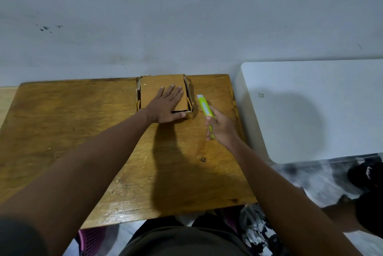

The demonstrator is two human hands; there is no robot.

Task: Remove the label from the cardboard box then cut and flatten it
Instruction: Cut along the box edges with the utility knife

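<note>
The box (163, 93) is lying at the table's (83, 131) twelve o'clock edge, against the wall, and the left hand (165, 105) is pressing flat on top of it, fingers spread and gripping nothing. At the box's three o'clock, just beside it, the green cutter (204, 110) is lying on the wood, and the right hand (220, 126) is hovering over its near end with fingers loose; whether they are closing on the handle or only touching it I cannot tell. No label is showing on the visible top face, so judging how much of the task is done is hard. The risks from here are looking plain enough: the cutter is pointing away at about eleven o'clock, toward the box and the pressing hand, so a cut drawn across the top could be running into those spread fingers. The box is sitting tight against the wall, leaving little room to turn it, and thin cardboard could be buckling under the palm, sending the blade skidding onto the table.
</note>
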